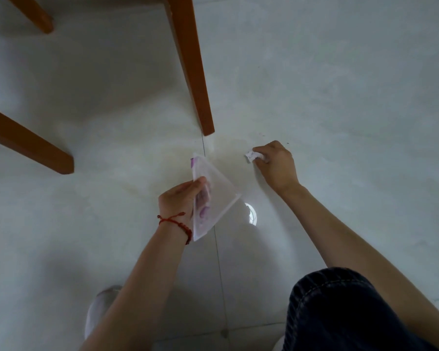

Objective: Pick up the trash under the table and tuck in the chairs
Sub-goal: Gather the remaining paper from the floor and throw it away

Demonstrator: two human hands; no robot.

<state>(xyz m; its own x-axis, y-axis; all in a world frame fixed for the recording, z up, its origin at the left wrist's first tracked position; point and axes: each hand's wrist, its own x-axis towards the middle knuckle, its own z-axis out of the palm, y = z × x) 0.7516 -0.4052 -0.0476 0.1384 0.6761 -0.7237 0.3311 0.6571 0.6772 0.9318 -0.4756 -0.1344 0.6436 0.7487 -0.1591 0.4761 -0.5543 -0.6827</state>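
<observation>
Crumpled paper scrap in right hand, glossy tile floor

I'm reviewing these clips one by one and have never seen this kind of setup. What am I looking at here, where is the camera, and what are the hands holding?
There is no machine here: a person works with two bare hands, and the single camera sits on their head, looking forward and down. You see both forearms reaching out over a pale tiled floor.

The left hand, with a red string bracelet at the wrist, holds a flat white packet with purple print clear of the floor. The right hand is low at the floor, its fingers closed on a small crumpled scrap of white paper.

The slanted brown wooden legs at the top and left belong to furniture; which piece cannot be told. At the bottom are a dark-jeaned knee and a pale shoe.
</observation>
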